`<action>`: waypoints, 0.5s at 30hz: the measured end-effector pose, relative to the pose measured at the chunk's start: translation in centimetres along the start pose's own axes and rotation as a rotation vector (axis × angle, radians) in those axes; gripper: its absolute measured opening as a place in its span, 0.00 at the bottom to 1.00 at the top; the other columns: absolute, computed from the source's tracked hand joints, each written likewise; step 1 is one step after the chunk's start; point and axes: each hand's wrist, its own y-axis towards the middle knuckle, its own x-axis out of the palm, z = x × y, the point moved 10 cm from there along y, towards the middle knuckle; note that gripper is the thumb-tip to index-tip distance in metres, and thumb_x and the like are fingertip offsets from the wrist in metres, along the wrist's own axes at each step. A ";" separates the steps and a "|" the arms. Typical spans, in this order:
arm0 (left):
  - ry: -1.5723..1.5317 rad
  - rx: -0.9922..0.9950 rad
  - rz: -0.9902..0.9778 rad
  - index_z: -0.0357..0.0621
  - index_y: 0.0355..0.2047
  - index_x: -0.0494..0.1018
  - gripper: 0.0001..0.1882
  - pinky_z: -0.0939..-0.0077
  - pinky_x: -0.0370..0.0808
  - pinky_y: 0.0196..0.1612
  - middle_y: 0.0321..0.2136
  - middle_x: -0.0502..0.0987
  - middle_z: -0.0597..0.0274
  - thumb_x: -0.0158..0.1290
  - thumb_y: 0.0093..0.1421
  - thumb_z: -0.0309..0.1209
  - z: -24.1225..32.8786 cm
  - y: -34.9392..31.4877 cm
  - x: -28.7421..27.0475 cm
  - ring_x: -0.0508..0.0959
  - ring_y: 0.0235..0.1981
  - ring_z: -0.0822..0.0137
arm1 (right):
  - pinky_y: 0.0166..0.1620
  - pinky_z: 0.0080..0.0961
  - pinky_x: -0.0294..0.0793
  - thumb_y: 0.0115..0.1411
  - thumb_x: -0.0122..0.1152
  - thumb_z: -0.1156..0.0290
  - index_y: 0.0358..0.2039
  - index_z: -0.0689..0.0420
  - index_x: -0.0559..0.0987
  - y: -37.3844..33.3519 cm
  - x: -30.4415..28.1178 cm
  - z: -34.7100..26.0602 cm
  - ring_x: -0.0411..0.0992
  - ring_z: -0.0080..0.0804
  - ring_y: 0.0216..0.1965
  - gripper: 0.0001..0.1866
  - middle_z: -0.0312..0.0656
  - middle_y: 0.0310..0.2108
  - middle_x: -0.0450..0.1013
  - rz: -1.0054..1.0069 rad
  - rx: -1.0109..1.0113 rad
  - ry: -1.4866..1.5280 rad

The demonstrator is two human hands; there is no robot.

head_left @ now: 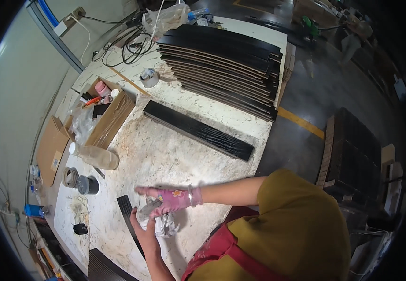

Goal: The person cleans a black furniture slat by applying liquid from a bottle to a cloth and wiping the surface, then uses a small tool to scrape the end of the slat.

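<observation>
Smudged tabletop [140,152] underlies crumpled wad [167,226] and slim black strip [125,209].

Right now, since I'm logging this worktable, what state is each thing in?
White wad: crumpled, held by the right hand
Right hand: gloved
Narrow black strip: lying on the table
Left hand: ungloved, grip unclear
Wide black plank: lying flat
Black boards: stacked
Bottle: capped
Cardboard box: open, holding things
Dark jar: open or closed, unclear
</observation>
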 end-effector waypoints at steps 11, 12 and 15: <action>0.166 0.276 0.046 0.40 0.57 0.62 0.26 0.75 0.71 0.42 0.43 0.73 0.56 0.53 0.59 0.29 5.8 12.4 -2.5 0.73 0.40 0.68 | 0.57 0.52 0.63 0.60 0.55 0.65 0.56 0.49 0.69 -2.0 1.0 5.4 0.68 0.39 0.54 0.23 0.43 0.55 0.68 -0.006 0.484 1.714; 0.198 0.264 0.151 0.38 0.58 0.59 0.29 0.73 0.71 0.43 0.45 0.71 0.53 0.54 0.59 0.31 4.9 14.5 -5.1 0.73 0.41 0.66 | 0.58 0.50 0.63 0.61 0.53 0.66 0.57 0.51 0.68 -0.8 -0.4 5.1 0.67 0.38 0.55 0.23 0.43 0.56 0.67 0.105 0.427 1.687; 0.177 0.176 0.226 0.35 0.62 0.47 0.47 0.69 0.67 0.52 0.55 0.62 0.45 0.62 0.51 0.39 3.7 20.3 -7.0 0.69 0.50 0.59 | 0.60 0.42 0.63 0.65 0.45 0.64 0.56 0.55 0.68 0.6 -4.0 7.0 0.67 0.37 0.55 0.20 0.42 0.56 0.67 0.192 0.219 1.661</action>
